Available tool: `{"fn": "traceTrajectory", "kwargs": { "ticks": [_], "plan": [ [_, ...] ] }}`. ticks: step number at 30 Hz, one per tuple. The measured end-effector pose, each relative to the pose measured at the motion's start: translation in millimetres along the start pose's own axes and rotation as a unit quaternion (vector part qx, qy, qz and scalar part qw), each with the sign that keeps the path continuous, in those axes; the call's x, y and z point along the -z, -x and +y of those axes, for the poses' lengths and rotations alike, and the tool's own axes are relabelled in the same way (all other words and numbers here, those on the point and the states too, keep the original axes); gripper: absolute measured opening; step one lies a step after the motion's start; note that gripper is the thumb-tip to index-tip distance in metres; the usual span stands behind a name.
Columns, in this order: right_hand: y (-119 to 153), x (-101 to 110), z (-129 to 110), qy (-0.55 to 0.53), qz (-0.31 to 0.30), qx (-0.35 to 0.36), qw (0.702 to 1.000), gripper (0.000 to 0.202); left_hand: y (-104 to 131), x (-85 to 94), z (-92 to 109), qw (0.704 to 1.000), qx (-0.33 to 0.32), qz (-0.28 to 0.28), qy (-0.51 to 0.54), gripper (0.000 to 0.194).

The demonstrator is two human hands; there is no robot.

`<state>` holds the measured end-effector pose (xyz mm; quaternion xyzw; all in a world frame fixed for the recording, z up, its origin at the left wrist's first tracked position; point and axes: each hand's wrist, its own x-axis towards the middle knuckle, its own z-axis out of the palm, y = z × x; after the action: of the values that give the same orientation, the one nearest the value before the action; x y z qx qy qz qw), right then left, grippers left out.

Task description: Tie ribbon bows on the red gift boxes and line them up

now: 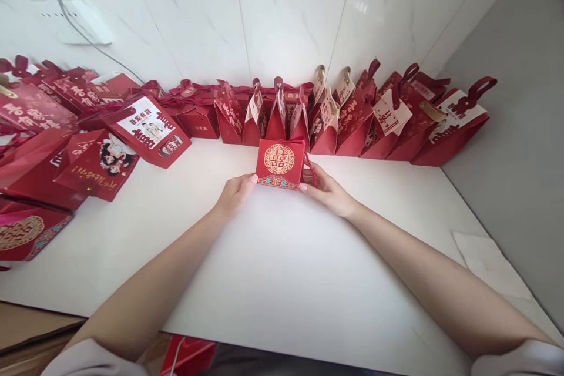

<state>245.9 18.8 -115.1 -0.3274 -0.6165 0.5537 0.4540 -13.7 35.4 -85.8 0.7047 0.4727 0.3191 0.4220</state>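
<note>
A small red gift box [279, 160] with a gold round emblem and a patterned lower band is held between my two hands, in front of the row at the back. My left hand [238, 192] grips its lower left corner, thumb on the front edge. On the other side my right hand [328, 189] has its thumb at the lower right corner, and a twisted red cord [311, 169] hangs beside its fingers. The fingers behind the box are partly hidden.
Red gift boxes [356, 129] with ribbon handles line the wall. More boxes, one with a cartoon couple [150, 129], crowd the left side of the white table [273, 288]. A pale sheet [491, 261] lies at right. A grey wall [520, 129] bounds the right edge.
</note>
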Motion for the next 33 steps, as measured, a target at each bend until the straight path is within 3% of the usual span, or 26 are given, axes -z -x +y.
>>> {"fn": "traceTrajectory", "kwargs": {
  "ticks": [6, 14, 17, 20, 22, 25, 29, 33],
  "plan": [
    [1.9, 3.5, 2.1, 0.015, -0.01, 0.003, 1.0, 0.08, -0.5, 0.2, -1.4, 1.0, -0.006, 0.009, -0.024, 0.055],
    [5.6, 8.1, 0.4, 0.014, -0.027, 0.014, 0.999, 0.092, 4.2, -6.5, 7.6, 1.0, -0.02, -0.023, -0.008, 0.049],
    [5.7, 5.9, 1.6, 0.072, 0.029, 0.044, 0.996, 0.087, 2.0, -10.4, 1.7, 1.0, -0.026, 0.008, 0.014, 0.052],
    [6.0, 3.4, 1.3, 0.146, 0.103, 0.09, 0.98, 0.074, -1.4, -15.0, -6.5, 0.997, -0.017, 0.064, 0.037, 0.071],
    [6.8, 2.2, 0.4, 0.17, 0.119, 0.098, 0.973, 0.065, -3.1, -17.0, -9.2, 0.996, -0.012, 0.075, 0.054, 0.069],
    [8.7, 1.4, -2.1, 0.189, 0.097, 0.094, 0.973, 0.062, -4.1, -16.6, -7.1, 0.992, -0.046, 0.031, 0.11, 0.06],
    [11.2, 2.5, -6.3, 0.194, 0.07, 0.094, 0.974, 0.065, -3.9, -13.0, -3.3, 0.981, -0.105, -0.086, 0.139, 0.068],
    [12.5, 3.3, -10.1, 0.181, 0.053, 0.095, 0.978, 0.062, -4.2, -10.5, -9.0, 0.983, -0.087, -0.107, 0.117, 0.076]
  ]
}}
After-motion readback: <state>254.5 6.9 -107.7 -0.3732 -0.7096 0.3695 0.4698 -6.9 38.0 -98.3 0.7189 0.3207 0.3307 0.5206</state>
